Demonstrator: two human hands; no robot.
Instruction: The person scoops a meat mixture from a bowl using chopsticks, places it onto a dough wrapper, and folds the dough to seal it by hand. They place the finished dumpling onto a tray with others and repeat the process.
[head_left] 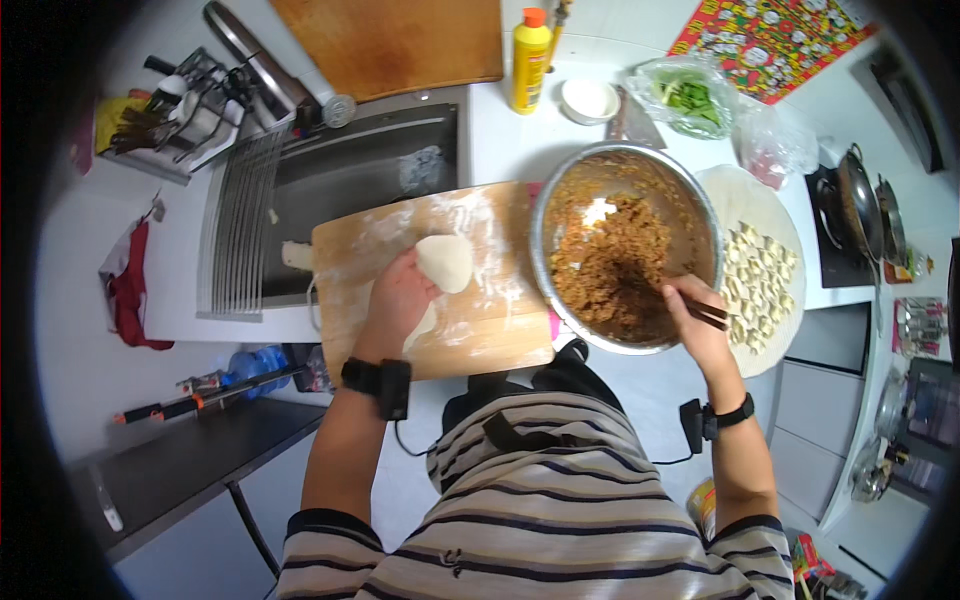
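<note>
My left hand (402, 300) holds a thin round dumpling wrapper (445, 263) by its near edge. The wrapper hovers over or rests on the floured wooden board (500, 325); I cannot tell which. Part of another piece of dough (427, 322) shows beside that hand on the board. My right hand (697, 312) is closed round dark chopsticks (708, 314), their tips reaching into the brown minced filling (620, 255). A large steel bowl (693, 215) contains the filling, with a small white lump on top of it. The chopstick tips are hard to make out against the filling.
Right of the bowl, a round pale tray (735, 192) carries many small folded dumplings (757, 285). Behind stand a yellow bottle (530, 60), a white bowl (590, 100) and a bag of greens (690, 97). A sink (350, 165) lies partly under the board; a stove (835, 225) is far right.
</note>
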